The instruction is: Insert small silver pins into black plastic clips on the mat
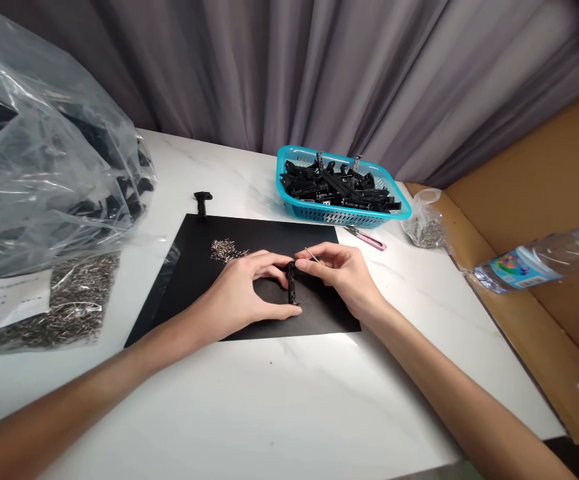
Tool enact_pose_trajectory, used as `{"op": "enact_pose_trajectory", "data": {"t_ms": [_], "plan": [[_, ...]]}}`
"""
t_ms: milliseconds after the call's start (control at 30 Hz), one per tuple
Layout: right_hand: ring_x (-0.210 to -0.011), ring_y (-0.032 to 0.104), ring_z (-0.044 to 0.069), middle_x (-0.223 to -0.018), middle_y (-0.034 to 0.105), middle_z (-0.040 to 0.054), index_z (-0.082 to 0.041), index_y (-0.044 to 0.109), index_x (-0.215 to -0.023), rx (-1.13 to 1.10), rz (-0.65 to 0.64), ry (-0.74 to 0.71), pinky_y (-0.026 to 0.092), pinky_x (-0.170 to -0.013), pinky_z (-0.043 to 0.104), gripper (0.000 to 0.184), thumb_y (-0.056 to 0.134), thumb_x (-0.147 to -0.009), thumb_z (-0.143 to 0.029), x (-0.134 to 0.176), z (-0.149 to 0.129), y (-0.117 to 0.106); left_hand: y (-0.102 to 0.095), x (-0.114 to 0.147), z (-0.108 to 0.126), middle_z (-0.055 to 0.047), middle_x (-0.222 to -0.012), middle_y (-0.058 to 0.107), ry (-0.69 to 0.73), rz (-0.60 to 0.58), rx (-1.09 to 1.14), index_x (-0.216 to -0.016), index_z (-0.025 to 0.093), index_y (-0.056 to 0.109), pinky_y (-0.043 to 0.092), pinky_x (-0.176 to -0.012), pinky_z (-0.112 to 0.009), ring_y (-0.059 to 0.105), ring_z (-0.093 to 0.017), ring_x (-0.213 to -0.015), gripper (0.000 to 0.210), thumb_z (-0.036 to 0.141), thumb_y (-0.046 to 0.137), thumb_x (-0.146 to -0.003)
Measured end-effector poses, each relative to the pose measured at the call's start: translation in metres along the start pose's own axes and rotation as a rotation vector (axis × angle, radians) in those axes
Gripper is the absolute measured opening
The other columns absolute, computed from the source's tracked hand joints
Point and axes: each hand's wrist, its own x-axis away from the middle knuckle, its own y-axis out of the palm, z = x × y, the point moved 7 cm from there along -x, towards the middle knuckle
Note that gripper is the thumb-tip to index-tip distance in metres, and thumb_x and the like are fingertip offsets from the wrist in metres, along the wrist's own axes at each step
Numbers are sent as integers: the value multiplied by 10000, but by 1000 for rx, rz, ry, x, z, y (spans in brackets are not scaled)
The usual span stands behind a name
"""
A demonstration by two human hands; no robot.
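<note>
Between the thumb and fingers of my left hand (249,287) is a slim black plastic part (292,283), held lengthwise above the black mat (319,320). My right hand (342,270) pinches a thin metal pin (311,255) between thumb and forefinger, close to the part's far end. The tip of that pin is hidden by my fingers. Behind my left hand, a small pile of metal pins (225,250) lies on the mat. A similar black part (202,202) sits at the mat's far left corner.
A blue basket (344,217) full of black parts stands at the back. Near it lie a pink-handled cutter (369,240) and a small bag of metal pieces (427,227). Clear bags (59,133) fill the left side. A plastic bottle (534,263) lies at right by cardboard (544,187).
</note>
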Motion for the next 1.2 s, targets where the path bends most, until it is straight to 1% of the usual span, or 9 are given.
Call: {"op": "enact_pose_trajectory", "data": {"t_ms": [300,500,667,733,833,967,1033,1100,1200], "plan": [[-691,585,116,-807,716,-2,-178,746,-826,-94,-113,88,420,-609,253,399,938,-588,-434,-6,-2,6,1,-2,4,-40,-1034,668,32,-18,-10,-1125,197,727,574,-998,-426,725,-226,-951,578,263,926,-587],[-713,610,122,-844,722,5,-182,725,-832,-87,-151,51,464,-643,260,428,925,-603,-483,-6,-5,10,0,-1,8,-43,-989,708,59,-20,-124,-1137,213,742,559,-1030,-469,719,-240,-941,555,273,916,-613],[-702,594,130,-833,714,11,-180,710,-849,-6,-161,-9,456,-630,260,475,876,-662,-583,-4,-5,11,0,-1,6,-48,-1007,712,42,-26,-81,-1138,199,732,570,-1032,-442,732,-239,-956,579,275,928,-598],[-702,584,135,-821,703,12,-182,715,-858,57,-120,-53,445,-628,266,445,796,-768,-610,-2,-8,6,-1,-1,4,-57,-1053,717,18,-33,-48,-1165,191,715,571,-1045,-435,738,-245,-986,630,287,938,-584],[-755,592,157,-821,690,24,-192,734,-844,159,33,-207,461,-707,298,422,605,-958,-577,2,-22,-9,-3,0,1,-63,-1073,740,-14,-47,-38,-1212,185,689,564,-1068,-434,740,-250,-1021,680,289,939,-588],[-943,595,199,-914,676,46,-224,779,-881,355,187,-429,456,-913,363,414,522,-1032,-511,12,-42,-22,-4,2,0,-42,-1004,767,-20,-73,-35,-1234,185,664,547,-1093,-422,740,-237,-1029,682,283,929,-613],[-826,591,181,-830,649,35,-225,788,-923,350,145,-411,483,-821,346,433,497,-1041,-524,13,-39,-19,-4,2,0,-35,-999,771,-19,-82,-27,-1235,192,657,545,-1096,-420,741,-235,-1032,681,298,929,-620],[-663,571,146,-766,645,21,-203,775,-905,233,57,-351,491,-672,314,436,525,-1023,-540,13,-31,-12,-5,2,0,-38,-1018,773,-27,-88,-20,-1232,194,655,541,-1103,-423,739,-237,-1045,683,309,931,-619],[-619,621,133,-816,703,31,-185,754,-869,47,-19,-305,526,-612,298,378,654,-948,-541,12,-23,-2,-5,1,0,-49,-1053,774,-40,-85,-14,-1222,189,657,536,-1113,-424,740,-236,-1049,686,307,937,-607]]}}
